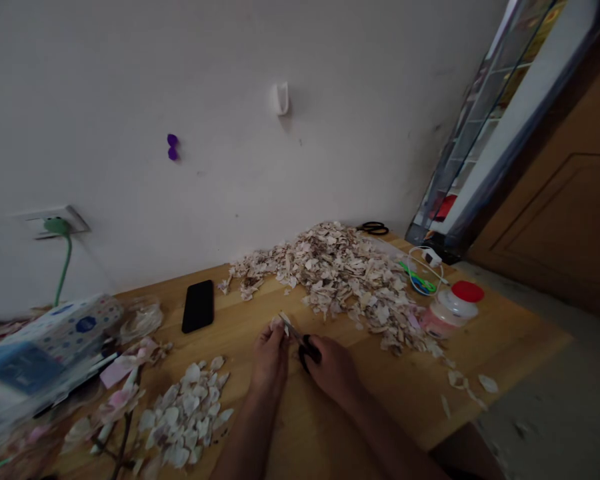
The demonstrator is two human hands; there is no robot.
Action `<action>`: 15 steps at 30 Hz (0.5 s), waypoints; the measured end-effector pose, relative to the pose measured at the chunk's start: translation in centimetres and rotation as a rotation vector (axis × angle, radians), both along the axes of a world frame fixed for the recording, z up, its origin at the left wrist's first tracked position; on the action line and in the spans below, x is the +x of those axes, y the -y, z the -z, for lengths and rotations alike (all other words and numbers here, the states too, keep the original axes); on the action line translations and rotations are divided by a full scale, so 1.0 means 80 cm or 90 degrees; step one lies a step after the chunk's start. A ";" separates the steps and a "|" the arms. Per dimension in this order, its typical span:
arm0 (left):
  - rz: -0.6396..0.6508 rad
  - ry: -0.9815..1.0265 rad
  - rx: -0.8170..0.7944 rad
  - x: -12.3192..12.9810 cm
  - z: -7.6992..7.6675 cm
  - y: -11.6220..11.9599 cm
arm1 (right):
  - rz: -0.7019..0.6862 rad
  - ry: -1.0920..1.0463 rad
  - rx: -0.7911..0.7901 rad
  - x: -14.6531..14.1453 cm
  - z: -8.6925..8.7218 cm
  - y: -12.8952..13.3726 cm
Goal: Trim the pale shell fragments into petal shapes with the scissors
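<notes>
My left hand (pixel 273 353) is closed, pinching a thin pale petal-like flake (pixel 276 321) between its fingertips. In my right hand (pixel 333 370) is a pair of scissors (pixel 307 348) with black handles, its blades reaching left to the flake; how far the blades are apart is hard to make out. Behind both hands spreads a large heap of pale, brownish flakes (pixel 330 267). Left of my left forearm lies a smaller pile of whiter, rounded flakes (pixel 190 410).
A black phone (pixel 198 306) lies left of the heap. At right stand a red-lidded jar (pixel 453 310), a white cable (pixel 433 257) and green-handled scissors (pixel 420 279); more black-handled scissors (pixel 374 228) lie behind. Pink flowers (pixel 120 400) and a tissue pack (pixel 80 327) crowd the left.
</notes>
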State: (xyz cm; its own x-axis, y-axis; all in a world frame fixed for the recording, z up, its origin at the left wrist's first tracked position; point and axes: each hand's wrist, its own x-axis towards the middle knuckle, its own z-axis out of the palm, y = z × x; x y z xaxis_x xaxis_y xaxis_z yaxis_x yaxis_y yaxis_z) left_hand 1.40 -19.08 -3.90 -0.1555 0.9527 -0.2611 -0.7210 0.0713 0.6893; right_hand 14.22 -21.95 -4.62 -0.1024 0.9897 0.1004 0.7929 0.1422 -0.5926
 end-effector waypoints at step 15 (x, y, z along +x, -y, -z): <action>0.009 -0.114 0.061 -0.008 0.017 -0.006 | -0.003 0.006 0.001 0.000 0.000 0.001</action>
State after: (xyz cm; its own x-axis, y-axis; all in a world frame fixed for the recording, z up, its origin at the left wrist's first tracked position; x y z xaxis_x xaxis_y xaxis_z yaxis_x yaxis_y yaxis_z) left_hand 0.74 -18.60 -5.27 -0.1768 0.9745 -0.1381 -0.5861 0.0084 0.8102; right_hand 14.22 -22.01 -4.62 -0.1077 0.9891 0.1007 0.7978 0.1464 -0.5849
